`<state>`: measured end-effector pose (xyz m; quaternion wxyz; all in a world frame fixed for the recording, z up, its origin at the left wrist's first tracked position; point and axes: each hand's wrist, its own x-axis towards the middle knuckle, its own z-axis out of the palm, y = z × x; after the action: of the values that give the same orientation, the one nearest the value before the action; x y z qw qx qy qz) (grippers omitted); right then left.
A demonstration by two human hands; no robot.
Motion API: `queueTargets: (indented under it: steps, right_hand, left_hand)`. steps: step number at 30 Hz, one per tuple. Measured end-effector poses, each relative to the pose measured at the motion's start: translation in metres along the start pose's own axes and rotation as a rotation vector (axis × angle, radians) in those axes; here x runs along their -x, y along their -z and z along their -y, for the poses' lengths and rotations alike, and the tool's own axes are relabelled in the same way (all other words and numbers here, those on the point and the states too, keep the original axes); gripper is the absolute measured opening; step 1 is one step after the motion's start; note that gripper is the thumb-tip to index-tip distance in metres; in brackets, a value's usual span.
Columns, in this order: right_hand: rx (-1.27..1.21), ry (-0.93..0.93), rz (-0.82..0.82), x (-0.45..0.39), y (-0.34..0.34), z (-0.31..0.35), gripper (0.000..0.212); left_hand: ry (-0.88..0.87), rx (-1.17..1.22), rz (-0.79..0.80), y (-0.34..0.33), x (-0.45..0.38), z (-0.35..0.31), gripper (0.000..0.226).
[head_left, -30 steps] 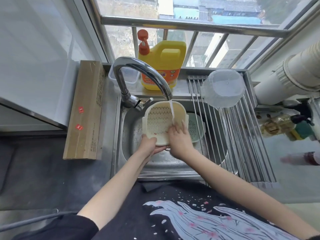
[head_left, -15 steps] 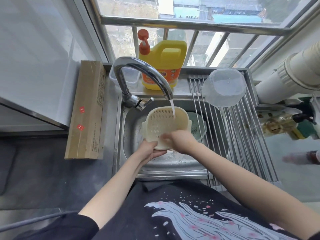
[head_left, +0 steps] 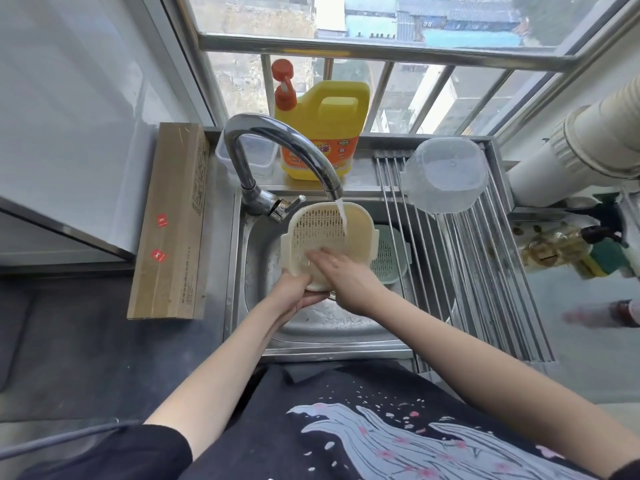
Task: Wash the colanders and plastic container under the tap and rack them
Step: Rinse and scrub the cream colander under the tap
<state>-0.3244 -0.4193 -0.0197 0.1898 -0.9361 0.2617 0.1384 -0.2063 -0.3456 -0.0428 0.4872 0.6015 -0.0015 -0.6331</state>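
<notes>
A cream colander (head_left: 318, 233) is tilted over the sink (head_left: 332, 327) under the running tap (head_left: 287, 147), and water falls into it. My left hand (head_left: 294, 292) grips its near rim from below. My right hand (head_left: 343, 275) lies flat inside it with the fingers spread against the mesh. A green colander (head_left: 389, 258) rests in the sink to the right, partly behind the cream one. A clear plastic container (head_left: 446, 174) sits upside down at the back of the rod rack (head_left: 485, 271).
A yellow detergent jug (head_left: 325, 133) and a small clear tub (head_left: 256, 157) stand on the ledge behind the tap. A long cardboard box (head_left: 173, 223) lies left of the sink. A wide white pipe (head_left: 588, 147) and bottles (head_left: 554, 244) are at the right.
My right hand has slid from the colander's near rim into its inside, fingers now pointing left. The colander has tilted slightly and stays under the water.
</notes>
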Motion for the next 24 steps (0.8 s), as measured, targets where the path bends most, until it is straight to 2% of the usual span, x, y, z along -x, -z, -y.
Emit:
queueTargets:
  steps: [1, 3, 6, 9, 12, 14, 18, 21, 22, 24]
  right_hand:
    - [-0.040, 0.040, 0.056, -0.001, -0.001, 0.005, 0.082]
    - [0.047, 0.084, 0.119, 0.001, -0.007, 0.001, 0.082]
    - [0.289, 0.099, 0.116, 0.012, -0.010, -0.019, 0.067]
    - [0.368, -0.059, 0.035, 0.013, -0.008, -0.014, 0.053]
    - [0.375, -0.311, 0.060, 0.004, -0.009, 0.006, 0.073]
    - [0.276, -0.377, 0.042, 0.000, -0.013, 0.015, 0.071]
    - [-0.082, -0.245, -0.014, 0.006, -0.013, 0.011, 0.048]
    - [-0.558, -0.240, 0.085, 0.017, -0.003, -0.004, 0.047]
    - [-0.727, -0.259, 0.058, 0.020, 0.002, -0.008, 0.047]
    - [-0.892, -0.333, -0.162, 0.025, 0.013, -0.013, 0.046]
  left_hand:
    - [0.003, -0.027, 0.009, -0.002, 0.001, -0.001, 0.042]
    - [0.015, -0.011, -0.004, 0.001, 0.002, -0.001, 0.043]
    - [0.061, 0.027, -0.075, 0.010, 0.001, 0.001, 0.046]
    - [0.077, 0.022, -0.048, 0.004, 0.004, -0.002, 0.046]
    - [0.077, 0.064, 0.015, -0.007, 0.004, -0.012, 0.044]
    - [0.070, 0.055, 0.028, -0.013, 0.006, -0.013, 0.043]
    - [0.059, 0.102, -0.008, -0.015, 0.003, -0.006, 0.046]
    - [0.112, 0.107, 0.014, -0.009, 0.006, -0.004, 0.041]
    - [0.136, 0.097, 0.017, -0.006, 0.007, -0.003, 0.041]
    - [0.195, 0.080, 0.047, -0.003, 0.007, -0.004, 0.042]
